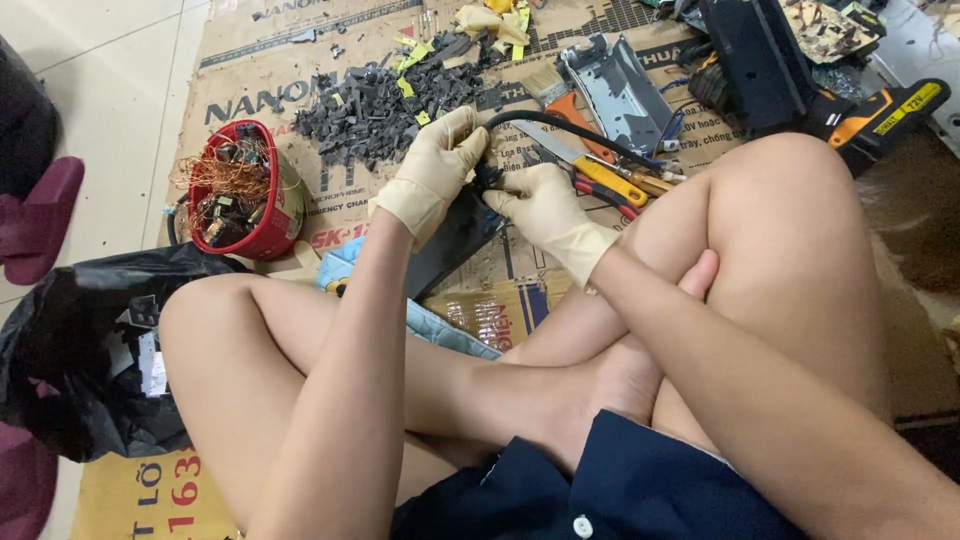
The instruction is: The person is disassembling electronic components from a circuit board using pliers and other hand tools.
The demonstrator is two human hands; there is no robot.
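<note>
Both my hands wear cream rubber gloves and meet over a black cable and a small dark part at its end. My left hand pinches the cable near that end. My right hand grips the dark end part from the right. The cable loops away toward the upper right. A flat black plastic piece lies just under my hands on the cardboard. My bare legs are crossed below them.
A red bowl of copper wire and coils stands left. A heap of dark grey broken bits lies behind it. A knife, pliers, a brush, a grey metal casing and a cordless drill lie behind. A black bag sits at left.
</note>
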